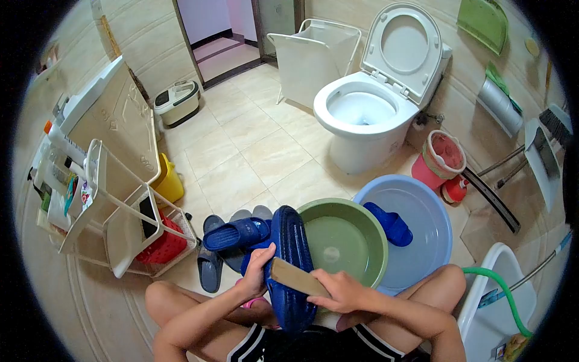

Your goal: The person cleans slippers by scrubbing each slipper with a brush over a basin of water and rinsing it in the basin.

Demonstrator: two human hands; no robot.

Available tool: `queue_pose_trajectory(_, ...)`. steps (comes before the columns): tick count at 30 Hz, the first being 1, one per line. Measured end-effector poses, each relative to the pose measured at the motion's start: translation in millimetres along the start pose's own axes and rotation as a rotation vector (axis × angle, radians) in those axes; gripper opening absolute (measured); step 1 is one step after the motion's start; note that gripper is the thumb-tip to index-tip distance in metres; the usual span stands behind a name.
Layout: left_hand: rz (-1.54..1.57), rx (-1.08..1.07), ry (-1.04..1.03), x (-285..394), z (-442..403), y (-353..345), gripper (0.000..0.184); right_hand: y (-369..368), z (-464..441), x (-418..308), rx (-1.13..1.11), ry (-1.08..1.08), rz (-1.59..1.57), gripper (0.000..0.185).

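In my left hand point(256, 274) is a wet, dark blue slipper point(288, 232), tilted upright in front of me with its grooved sole facing up. My right hand point(344, 292) grips a scrub brush point(297, 279) with a tan, wooden-looking back, pressed against the lower part of the sole; its bristles are hidden. Just beyond the slipper stands a green basin point(383, 250) with water in it. A light blue basin point(447, 226) beside it also holds water, and another blue slipper point(392, 225) lies in it. Left of my hands, a blue slipper point(232, 235) rests on several grey slippers point(210, 271).
A white shelf rack point(129, 226) with bottles stands at left, near a yellow bin point(169, 181). Ahead are a toilet point(356, 142) and a laundry hamper point(310, 66). At right are a pink bucket point(425, 166), a green hose point(500, 283) and a white tub point(482, 283).
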State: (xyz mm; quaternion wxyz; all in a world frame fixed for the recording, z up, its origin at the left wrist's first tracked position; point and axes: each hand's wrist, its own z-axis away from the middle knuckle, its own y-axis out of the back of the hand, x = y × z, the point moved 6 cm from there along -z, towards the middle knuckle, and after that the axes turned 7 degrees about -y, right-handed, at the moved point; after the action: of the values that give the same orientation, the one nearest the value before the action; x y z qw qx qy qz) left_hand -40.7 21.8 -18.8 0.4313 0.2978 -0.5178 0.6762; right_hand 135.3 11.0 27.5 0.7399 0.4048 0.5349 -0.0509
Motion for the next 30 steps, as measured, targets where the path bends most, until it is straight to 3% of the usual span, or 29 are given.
queue_pose_trajectory(3, 0.043, -0.008, 0.020, -0.2, 1.2, -7.1, 0.041, 8.8, -8.2, 24.8, 0.165, 0.023, 0.023, 0.044)
queue_pose_trajectory(5, 0.081, 0.036, 0.039, 3.8, 2.4, -11.7, 0.041, 14.3, -15.4, 52.3, 0.219, -0.259, -0.067, 0.044)
queue_pose_trajectory(6, 0.083, 0.038, 0.029, 5.0, 1.0, -10.9, 0.041, 16.1, -15.3, 48.9, 0.229, -0.269, -0.084, 0.043)
queue_pose_trajectory(13, -0.001, 0.017, -0.103, 6.5, 1.6, -4.0, 0.040, -0.8, -1.5, 9.6, 0.093, -0.099, -0.224, 0.041)
queue_pose_trajectory(19, -0.074, 0.010, -0.109, 7.5, 1.3, -7.3, 0.042, 10.5, -15.9, 50.5, 0.324, -0.248, -0.311, 0.040)
queue_pose_trajectory(22, -0.084, 0.004, -0.171, 11.4, -3.1, -11.7, 0.042, 4.1, -4.5, 20.8, 0.143, -0.178, -0.220, 0.041)
queue_pose_trajectory(25, -0.111, 0.023, -0.200, 11.1, -2.2, -5.1, 0.042, 0.0, -5.6, 16.6, 0.163, -0.085, -0.228, 0.042)
queue_pose_trajectory(30, -0.034, 0.014, -0.120, 7.9, -3.7, -20.8, 0.043, 10.0, -16.2, 68.6, 0.344, -0.303, -0.306, 0.037)
